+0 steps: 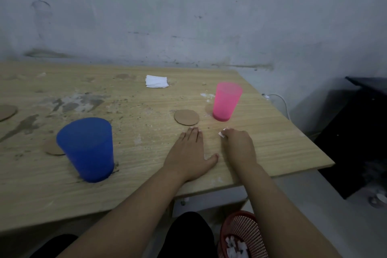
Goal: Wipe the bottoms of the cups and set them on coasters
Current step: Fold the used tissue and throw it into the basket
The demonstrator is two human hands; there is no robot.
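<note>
A pink cup stands upright on the table's right side, with a brown coaster peeking out behind its left edge. A bare round coaster lies just left of it. A blue cup stands at the left, beside another coaster partly hidden behind it. My left hand lies flat on the table with straight fingers, just below the bare coaster. My right hand is curled around a small white tissue piece in front of the pink cup.
A folded white tissue lies near the table's back edge. Another coaster sits at the far left. The wooden table is stained and dusty. A red mesh bin with crumpled tissues stands below the right front edge. Dark furniture is on the right.
</note>
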